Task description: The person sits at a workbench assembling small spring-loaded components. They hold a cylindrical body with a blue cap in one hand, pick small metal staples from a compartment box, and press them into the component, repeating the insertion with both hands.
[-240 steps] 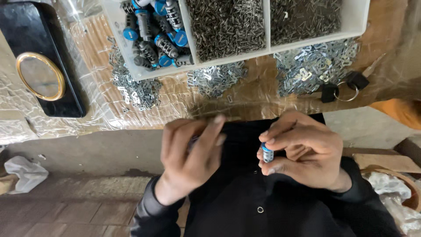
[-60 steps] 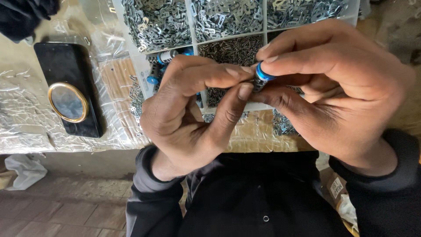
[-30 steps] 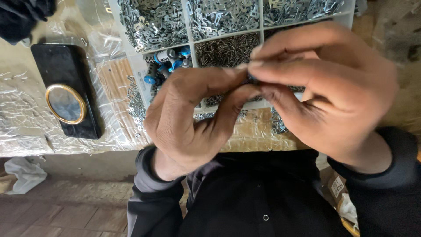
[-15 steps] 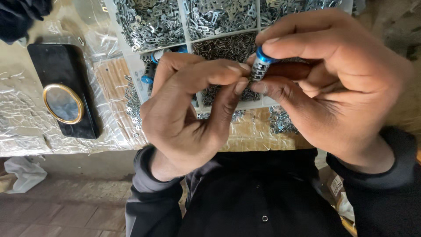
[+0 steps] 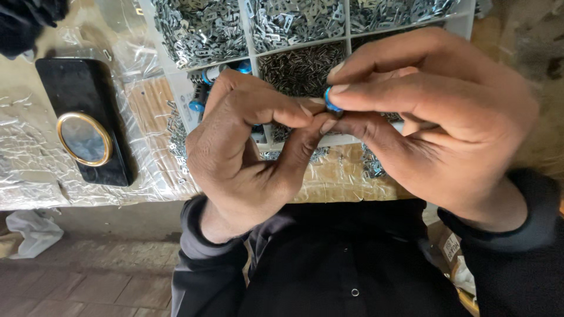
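Fingers (image 5: pixel 364 88) of the right hand (image 5: pixel 446 123) pinch a small cylindrical part with a blue rim (image 5: pixel 332 103) between thumb and forefinger; only the blue end shows, the rest is hidden in the grip. The left hand (image 5: pixel 247 152) meets it from the other side, its thumb and forefinger tips closed together and touching the same part. Both hands are raised close to the camera, above the near edge of the table (image 5: pixel 352 176).

Behind the fingertips lies a white plastic compartment tray (image 5: pixel 182 100). Its upper compartments hold heaps of small flat silvery metal stampings (image 5: pixel 200 29); the middle compartment holds thin dark metal pins (image 5: pixel 299 67); a compartment to the left holds more blue-capped dark cylinders (image 5: pixel 202 91), partly covered by the left hand.

The table is covered with crinkled clear plastic sheet (image 5: pixel 35 158). To the left, well apart from the hands, a black rectangular phone-like slab with an oval gold-rimmed disc (image 5: pixel 85 138) lies flat. Below the table edge appear dark sleeves and a dark buttoned garment (image 5: pixel 346 264).
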